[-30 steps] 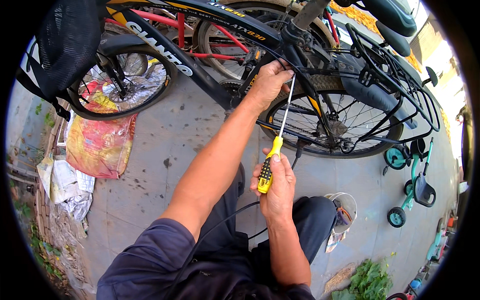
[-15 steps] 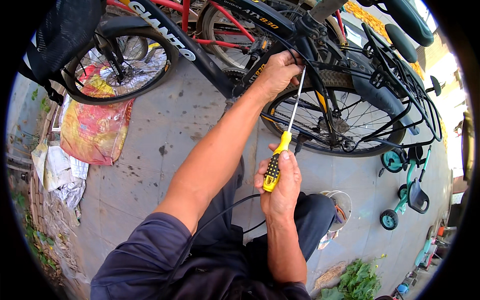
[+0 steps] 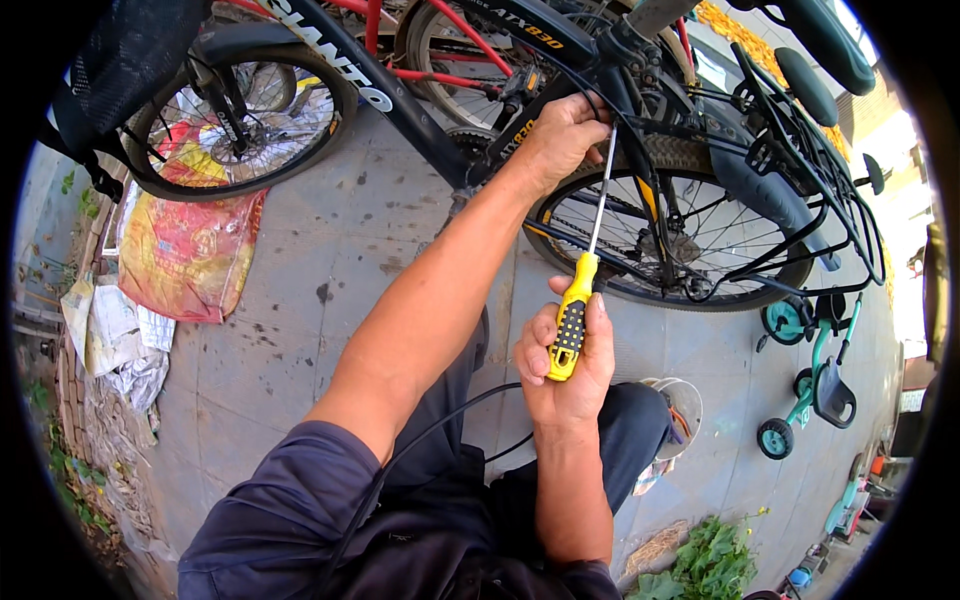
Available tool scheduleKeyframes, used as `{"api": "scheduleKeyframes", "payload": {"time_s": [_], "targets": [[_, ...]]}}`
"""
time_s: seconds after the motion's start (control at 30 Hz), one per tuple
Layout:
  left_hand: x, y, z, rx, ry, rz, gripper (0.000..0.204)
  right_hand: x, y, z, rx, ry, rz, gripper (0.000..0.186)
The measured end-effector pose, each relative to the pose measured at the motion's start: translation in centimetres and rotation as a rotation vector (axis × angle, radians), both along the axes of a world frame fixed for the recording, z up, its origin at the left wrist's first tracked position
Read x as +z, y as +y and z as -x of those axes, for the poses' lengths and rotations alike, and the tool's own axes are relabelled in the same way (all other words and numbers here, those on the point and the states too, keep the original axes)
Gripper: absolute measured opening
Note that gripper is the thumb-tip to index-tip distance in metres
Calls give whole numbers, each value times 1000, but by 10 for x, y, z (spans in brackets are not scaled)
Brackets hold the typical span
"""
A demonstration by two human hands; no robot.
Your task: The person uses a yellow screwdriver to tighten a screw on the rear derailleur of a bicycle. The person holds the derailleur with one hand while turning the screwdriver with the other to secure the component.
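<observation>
A yellow-and-black screwdriver (image 3: 573,325) lies in the grip of my right hand (image 3: 567,375), its long shaft pointing up and away. The shaft's tip reaches the frame of a black bicycle (image 3: 425,140), above the rear wheel (image 3: 680,235). My left hand (image 3: 565,140) is closed at the frame beside that tip, its fingertips pinched at the frame tubes. Whatever those fingers hold is hidden behind them. A black cable (image 3: 440,415) loops across my lap near my right wrist.
At the right stands a teal children's tricycle (image 3: 815,385). A white bucket (image 3: 685,400) with tools is beside my right knee. Red-and-yellow sacking (image 3: 190,255) lies under the front wheel. A red bicycle (image 3: 440,75) stands behind. Leafy plants (image 3: 710,560) grow at lower right.
The screwdriver's handle has shifted slightly right and turned in my right hand, whose fingers have opened a little around it. My left hand stays at the frame.
</observation>
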State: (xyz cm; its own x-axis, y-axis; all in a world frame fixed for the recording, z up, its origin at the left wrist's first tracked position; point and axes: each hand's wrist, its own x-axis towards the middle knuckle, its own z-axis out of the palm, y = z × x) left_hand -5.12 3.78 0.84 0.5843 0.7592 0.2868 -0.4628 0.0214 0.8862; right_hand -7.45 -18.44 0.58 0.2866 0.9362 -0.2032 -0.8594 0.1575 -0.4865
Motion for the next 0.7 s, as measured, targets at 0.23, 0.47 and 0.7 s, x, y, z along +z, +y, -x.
{"api": "scheduleKeyframes", "payload": {"time_s": [0.23,0.47,0.7], "targets": [[-2,1,0,1,27,-24,23,-1,-1,1,-63,-139,70,37],[-2,1,0,-4,20,-31,22,4,0,3,-86,-236,128,36],[-2,2,0,-1,37,-28,22,4,0,3,-92,-246,130,36]]}}
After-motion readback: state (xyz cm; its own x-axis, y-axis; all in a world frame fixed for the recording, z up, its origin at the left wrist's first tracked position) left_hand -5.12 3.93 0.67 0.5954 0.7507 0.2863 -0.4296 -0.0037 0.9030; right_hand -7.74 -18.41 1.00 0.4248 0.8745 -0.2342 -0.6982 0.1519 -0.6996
